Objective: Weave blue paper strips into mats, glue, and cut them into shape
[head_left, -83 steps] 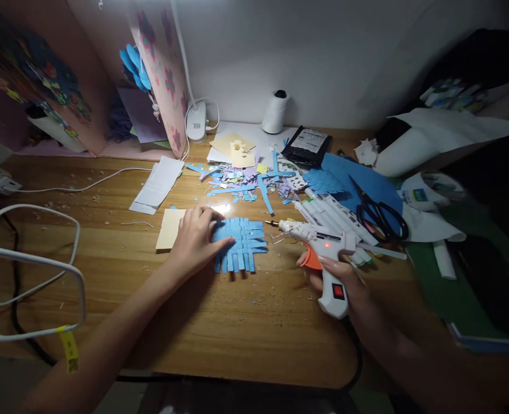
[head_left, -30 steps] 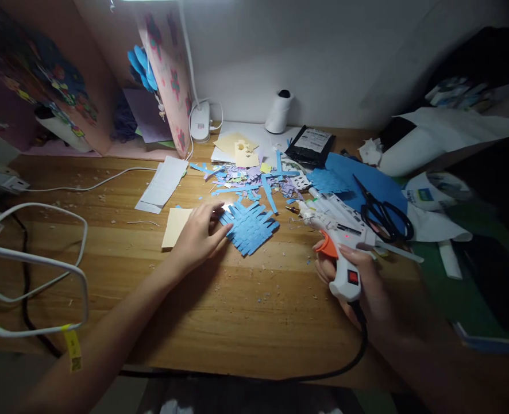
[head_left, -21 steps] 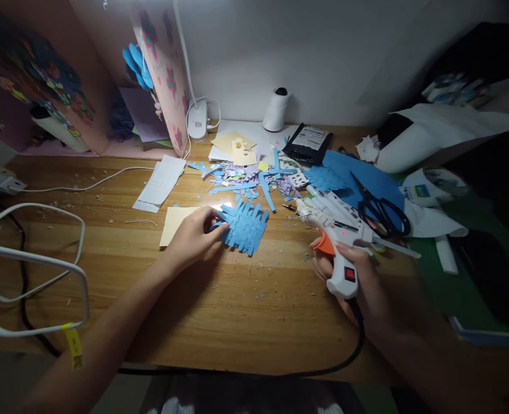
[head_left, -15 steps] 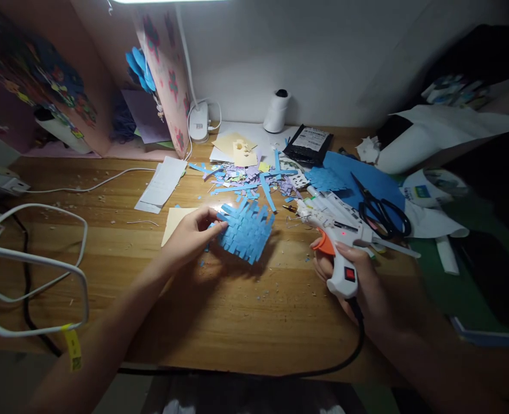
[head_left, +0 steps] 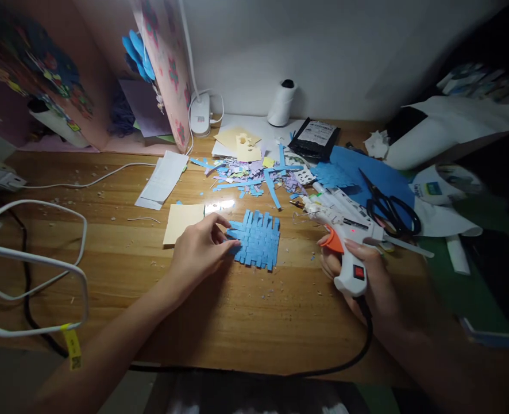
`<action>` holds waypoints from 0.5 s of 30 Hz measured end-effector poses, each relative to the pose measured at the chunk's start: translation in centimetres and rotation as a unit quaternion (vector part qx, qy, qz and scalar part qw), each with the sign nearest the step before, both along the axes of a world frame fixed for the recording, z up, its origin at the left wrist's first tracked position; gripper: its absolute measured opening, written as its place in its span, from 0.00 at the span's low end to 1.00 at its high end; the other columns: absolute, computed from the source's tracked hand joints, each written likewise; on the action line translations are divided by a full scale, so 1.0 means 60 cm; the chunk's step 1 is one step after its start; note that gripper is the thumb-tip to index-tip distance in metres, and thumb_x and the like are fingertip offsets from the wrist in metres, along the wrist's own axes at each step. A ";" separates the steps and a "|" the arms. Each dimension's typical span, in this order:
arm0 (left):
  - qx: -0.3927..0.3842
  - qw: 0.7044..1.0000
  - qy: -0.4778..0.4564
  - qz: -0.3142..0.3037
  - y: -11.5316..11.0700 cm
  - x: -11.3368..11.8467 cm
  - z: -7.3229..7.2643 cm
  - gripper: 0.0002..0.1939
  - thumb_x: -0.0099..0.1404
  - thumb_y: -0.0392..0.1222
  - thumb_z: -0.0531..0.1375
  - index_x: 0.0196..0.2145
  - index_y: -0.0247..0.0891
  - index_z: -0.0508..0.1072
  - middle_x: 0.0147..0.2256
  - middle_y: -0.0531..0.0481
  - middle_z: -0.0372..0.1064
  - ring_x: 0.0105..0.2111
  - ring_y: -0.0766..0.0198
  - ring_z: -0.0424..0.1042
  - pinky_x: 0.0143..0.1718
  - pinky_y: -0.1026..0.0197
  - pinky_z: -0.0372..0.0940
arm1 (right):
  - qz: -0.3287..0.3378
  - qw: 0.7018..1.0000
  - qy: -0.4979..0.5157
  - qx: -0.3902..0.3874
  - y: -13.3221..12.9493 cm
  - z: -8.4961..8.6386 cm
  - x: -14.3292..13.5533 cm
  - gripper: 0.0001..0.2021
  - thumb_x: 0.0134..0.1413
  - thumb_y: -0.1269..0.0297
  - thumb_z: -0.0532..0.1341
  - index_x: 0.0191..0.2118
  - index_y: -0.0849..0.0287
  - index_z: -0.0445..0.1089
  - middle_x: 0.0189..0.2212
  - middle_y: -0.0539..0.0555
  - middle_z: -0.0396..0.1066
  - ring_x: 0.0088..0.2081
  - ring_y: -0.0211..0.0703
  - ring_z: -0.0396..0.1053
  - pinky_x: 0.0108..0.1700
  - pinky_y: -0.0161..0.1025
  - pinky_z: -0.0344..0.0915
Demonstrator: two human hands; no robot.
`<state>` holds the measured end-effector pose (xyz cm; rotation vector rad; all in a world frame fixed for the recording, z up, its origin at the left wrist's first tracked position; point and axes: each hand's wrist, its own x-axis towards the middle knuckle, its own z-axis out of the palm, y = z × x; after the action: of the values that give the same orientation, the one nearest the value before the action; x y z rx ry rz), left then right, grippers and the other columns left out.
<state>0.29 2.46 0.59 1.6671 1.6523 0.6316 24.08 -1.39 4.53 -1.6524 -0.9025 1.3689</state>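
While L hand (head_left: 198,247) pinches woven paper (head_left: 258,238) at left edge, R hand (head_left: 377,282) wraps fingers round glue gun (head_left: 350,261); prob. positioning step, needs steady pinch.

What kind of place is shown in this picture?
Probably a home craft desk: a wooden tabletop with a pile of paper scraps, black-handled scissors, and a hot glue gun in the right hand.

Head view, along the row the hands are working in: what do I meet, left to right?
White bent-tube frame → square cream paper sheet → woven blue paper mat → white glue gun with orange trigger, in the right hand → short white cylinder.
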 end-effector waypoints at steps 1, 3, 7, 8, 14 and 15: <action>-0.008 1.000 0.014 -0.005 -0.001 -0.001 0.002 0.15 0.51 0.44 0.66 0.36 0.41 0.67 0.24 0.55 0.69 0.24 0.66 0.68 0.23 0.64 0.59 | -0.012 1.000 0.008 -0.011 0.000 0.001 0.000 0.11 0.47 0.53 0.52 0.27 0.53 0.64 0.13 0.45 0.50 0.14 0.36 0.48 0.14 0.33 0.47; -0.014 1.000 0.012 -0.009 -0.002 -0.001 0.005 0.16 0.52 0.43 0.65 0.36 0.41 0.65 0.22 0.56 0.69 0.22 0.66 0.67 0.22 0.65 0.58 | -0.034 0.999 0.023 -0.029 0.000 0.003 -0.002 0.10 0.46 0.54 0.54 0.25 0.54 0.64 0.13 0.45 0.51 0.14 0.35 0.48 0.14 0.32 0.46; 0.004 0.999 -0.050 0.004 -0.003 0.003 0.000 0.16 0.52 0.40 0.64 0.34 0.40 0.60 0.19 0.59 0.65 0.19 0.69 0.65 0.22 0.66 0.58 | -0.045 0.998 0.044 -0.014 0.002 0.019 -0.009 0.09 0.43 0.55 0.56 0.23 0.55 0.62 0.12 0.44 0.48 0.13 0.34 0.47 0.13 0.31 0.46; 0.015 0.998 -0.066 0.013 -0.002 0.004 -0.002 0.16 0.52 0.40 0.64 0.34 0.40 0.59 0.19 0.59 0.64 0.19 0.70 0.64 0.22 0.67 0.58 | -0.043 0.998 0.039 -0.017 0.002 0.025 -0.011 0.09 0.42 0.56 0.56 0.22 0.55 0.62 0.12 0.44 0.47 0.14 0.34 0.47 0.14 0.30 0.46; 0.030 0.997 -0.060 0.027 -0.002 0.005 -0.004 0.14 0.55 0.41 0.62 0.38 0.41 0.61 0.18 0.59 0.64 0.19 0.69 0.65 0.23 0.65 0.58 | -0.030 0.998 0.045 -0.011 0.002 0.026 -0.010 0.10 0.41 0.54 0.56 0.21 0.55 0.60 0.12 0.44 0.46 0.14 0.34 0.46 0.14 0.31 0.46; 0.028 0.999 -0.034 0.015 -0.002 0.005 -0.002 0.13 0.56 0.41 0.61 0.37 0.41 0.62 0.18 0.59 0.64 0.19 0.69 0.64 0.23 0.65 0.57 | -0.031 0.998 0.051 -0.004 0.002 0.020 -0.008 0.11 0.41 0.53 0.56 0.21 0.55 0.61 0.12 0.44 0.45 0.14 0.34 0.45 0.14 0.31 0.45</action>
<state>0.59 2.33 0.49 1.6442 1.6260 0.7469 23.61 -1.26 5.72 -1.5883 -0.7802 1.4034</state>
